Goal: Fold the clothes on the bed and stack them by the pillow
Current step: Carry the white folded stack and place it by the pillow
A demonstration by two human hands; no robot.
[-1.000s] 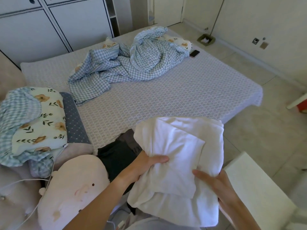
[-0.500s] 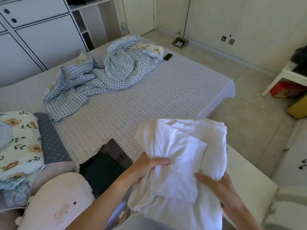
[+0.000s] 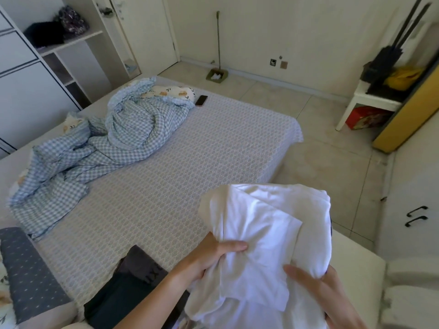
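our left hand (image 3: pixel 213 255) pinching the white shirt (image 3: pixel 263 236) with thumb on top, right hand (image 3: pixel 325 290) cupping its lower edge, shirt held up over the bed (image 3: pixel 190 167) corner, dark folded clothes (image 3: pixel 126 295) below our forearm

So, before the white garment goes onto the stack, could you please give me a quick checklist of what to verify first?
1. Both hands on the white garment: ok. The left hand pinches a fold and the right hand supports it from the side.
2. Garment folded compactly: not ok. The layers are loose and uneven, and the lower edge hangs free.
3. Stack in reach: ok. The dark folded clothes lie just below the left forearm.
4. Stack beside the pillow: ok.
5. Stack top free: cannot tell. The forearm and the garment hide part of it.
6. Phone out of the way: ok. It lies at the far edge, near the checked blanket.
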